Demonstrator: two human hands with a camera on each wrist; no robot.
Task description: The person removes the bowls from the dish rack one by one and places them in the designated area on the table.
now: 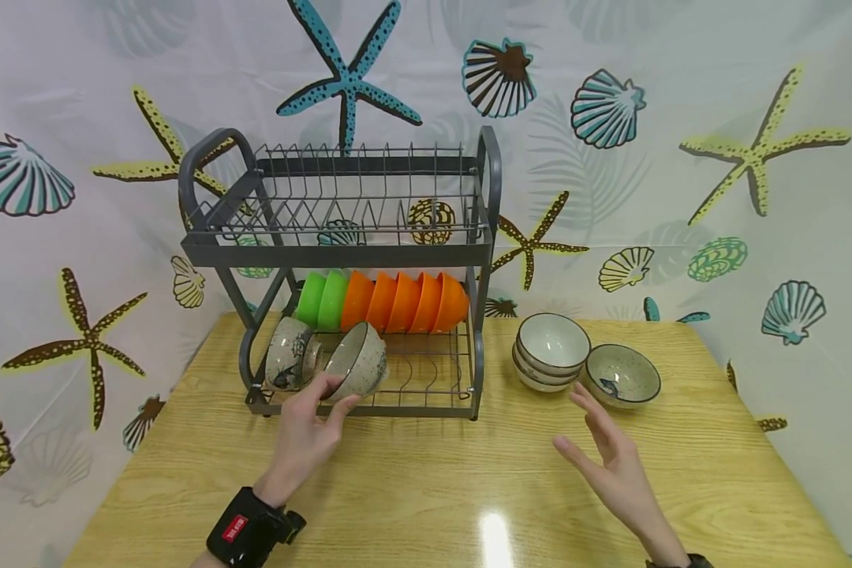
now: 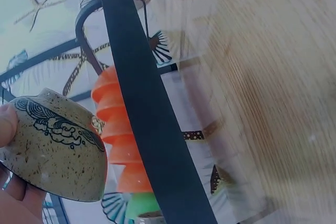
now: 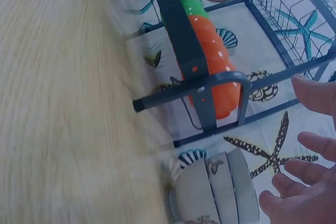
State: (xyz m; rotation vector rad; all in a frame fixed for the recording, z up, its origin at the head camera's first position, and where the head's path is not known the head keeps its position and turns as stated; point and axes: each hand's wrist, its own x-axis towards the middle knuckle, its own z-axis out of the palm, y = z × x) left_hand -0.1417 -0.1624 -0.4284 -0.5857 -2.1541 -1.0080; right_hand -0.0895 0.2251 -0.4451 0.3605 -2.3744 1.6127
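Note:
My left hand (image 1: 311, 430) grips a speckled ceramic bowl (image 1: 364, 364) by its side, thumb and fingers on its wall. The bowl is tilted at the front of the rack's lower tier; its dark wave pattern (image 2: 65, 127) shows in the left wrist view. Just left of it, another patterned bowl (image 1: 284, 353) stands on its side in the rack. My right hand (image 1: 614, 465) hangs with fingers spread and nothing in it, in front of a stack of pale bowls (image 1: 554, 343) and a single speckled bowl (image 1: 628, 375) on the table.
The two-tier dark metal dish rack (image 1: 341, 254) stands at the back left of the wooden table (image 1: 426, 489). Along its lower tier, green bowls (image 1: 321, 300) and several orange bowls (image 1: 405, 304) lean in a row. A patterned cloth (image 1: 610, 197) hangs behind.

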